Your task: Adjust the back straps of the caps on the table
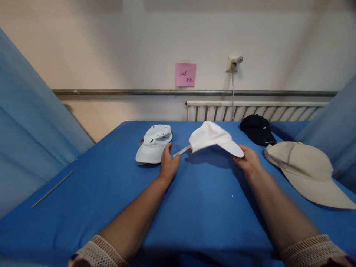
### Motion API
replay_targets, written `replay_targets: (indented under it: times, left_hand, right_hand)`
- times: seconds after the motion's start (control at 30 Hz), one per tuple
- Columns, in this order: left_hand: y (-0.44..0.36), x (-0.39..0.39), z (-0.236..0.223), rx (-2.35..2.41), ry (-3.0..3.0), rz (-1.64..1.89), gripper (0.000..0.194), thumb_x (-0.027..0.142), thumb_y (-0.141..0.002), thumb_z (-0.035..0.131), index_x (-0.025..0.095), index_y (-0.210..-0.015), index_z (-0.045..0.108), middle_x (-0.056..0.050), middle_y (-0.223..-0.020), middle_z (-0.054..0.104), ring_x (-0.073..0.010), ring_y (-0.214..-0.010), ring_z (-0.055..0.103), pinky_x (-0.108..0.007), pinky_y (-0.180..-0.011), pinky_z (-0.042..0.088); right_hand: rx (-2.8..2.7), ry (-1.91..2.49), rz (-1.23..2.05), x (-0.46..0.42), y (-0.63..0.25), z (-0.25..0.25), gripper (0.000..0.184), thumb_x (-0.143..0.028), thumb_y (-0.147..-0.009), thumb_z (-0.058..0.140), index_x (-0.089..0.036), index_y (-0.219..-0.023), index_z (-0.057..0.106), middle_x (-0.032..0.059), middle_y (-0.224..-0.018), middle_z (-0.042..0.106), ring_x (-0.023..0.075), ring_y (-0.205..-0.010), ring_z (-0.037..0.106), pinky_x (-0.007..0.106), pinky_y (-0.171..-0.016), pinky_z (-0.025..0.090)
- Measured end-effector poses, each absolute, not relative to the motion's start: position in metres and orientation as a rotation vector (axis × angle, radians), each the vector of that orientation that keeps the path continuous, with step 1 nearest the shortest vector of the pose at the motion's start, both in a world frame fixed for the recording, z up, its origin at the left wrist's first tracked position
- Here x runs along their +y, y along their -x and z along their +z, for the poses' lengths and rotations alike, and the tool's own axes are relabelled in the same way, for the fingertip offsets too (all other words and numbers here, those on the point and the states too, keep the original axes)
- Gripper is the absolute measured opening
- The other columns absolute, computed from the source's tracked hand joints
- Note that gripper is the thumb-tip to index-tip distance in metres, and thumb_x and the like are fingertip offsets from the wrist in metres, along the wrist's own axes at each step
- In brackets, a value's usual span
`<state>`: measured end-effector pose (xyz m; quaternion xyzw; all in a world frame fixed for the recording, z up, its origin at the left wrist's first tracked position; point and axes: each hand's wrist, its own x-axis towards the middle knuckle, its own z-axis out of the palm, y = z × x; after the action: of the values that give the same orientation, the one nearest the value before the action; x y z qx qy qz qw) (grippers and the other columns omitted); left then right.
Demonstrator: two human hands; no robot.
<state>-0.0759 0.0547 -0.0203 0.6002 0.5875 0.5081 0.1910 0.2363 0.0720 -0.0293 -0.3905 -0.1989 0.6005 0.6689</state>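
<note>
A white baseball cap (210, 135) is held up over the blue-covered table, its brim pointing right. My right hand (247, 160) grips the tip of that brim between thumb and fingers. On the other side, my left hand (169, 163) pinches the end of the cap's back strap (182, 151), which is stretched out to the left. Just behind my left hand lies a pale blue cap (155, 142), seemingly on top of another cap whose edge shows beneath. Further right, a beige cap (306, 167) rests near my right forearm, and a dark navy cap (257, 128) sits behind it.
A thin stick (52, 189) lies on the blue cloth (91, 207) at the left. Blue curtains (30, 122) hang at both sides. Along the wall run a metal rail (125, 92) and a radiator (258, 111), below a pink note (185, 74) and a socket (233, 64) with a cable.
</note>
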Motion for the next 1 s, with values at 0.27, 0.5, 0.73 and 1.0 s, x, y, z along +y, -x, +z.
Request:
replay_targets:
  times: [0.27, 0.5, 0.73, 1.0]
  left_hand:
    - [0.039, 0.028, -0.024, 1.073, -1.132, 1.056, 0.046, 0.041, -0.081, 0.067, 0.014, -0.117, 0.056, -0.016, -0.117, 0.066, -0.0226, -0.101, 0.066, -0.041, -0.091, 0.050]
    - [0.050, 0.032, -0.007, 0.947, -0.896, 1.254, 0.039, 0.032, -0.071, 0.077, 0.014, -0.103, 0.064, -0.011, -0.104, 0.071, -0.0175, -0.084, 0.067, -0.031, -0.078, 0.054]
    - [0.125, 0.045, 0.043, 1.156, -0.864, 1.679, 0.022, 0.019, -0.070, 0.071, 0.015, -0.091, 0.065, -0.004, -0.091, 0.069, -0.0106, -0.070, 0.063, -0.020, -0.060, 0.053]
    - [0.180, 0.032, 0.032, 1.784, -0.778, 1.717, 0.032, 0.018, -0.066, 0.063, 0.014, -0.097, 0.062, -0.005, -0.082, 0.064, -0.0187, -0.074, 0.064, -0.034, -0.070, 0.055]
  right_hand:
    - [-0.264, 0.704, 1.675, 0.035, -0.149, -0.033, 0.032, -0.006, -0.077, 0.066, -0.024, -0.103, 0.063, -0.0030, -0.084, 0.074, 0.0106, -0.071, 0.069, 0.019, -0.063, 0.058]
    - [-0.655, 0.702, 1.934, 0.009, -0.119, -0.035, 0.024, -0.026, -0.078, 0.075, -0.014, -0.097, 0.068, 0.0080, -0.094, 0.075, 0.0154, -0.084, 0.070, 0.026, -0.077, 0.056]
    - [-0.844, 0.750, 2.021, 0.007, -0.125, -0.031, 0.020, -0.027, -0.077, 0.075, -0.014, -0.091, 0.068, 0.0066, -0.090, 0.074, 0.0115, -0.074, 0.069, 0.023, -0.070, 0.052]
    - [-0.892, 0.806, 1.980, 0.011, -0.134, -0.033, 0.024, -0.027, -0.075, 0.077, -0.015, -0.092, 0.066, 0.0073, -0.091, 0.074, 0.0119, -0.072, 0.068, 0.024, -0.068, 0.052]
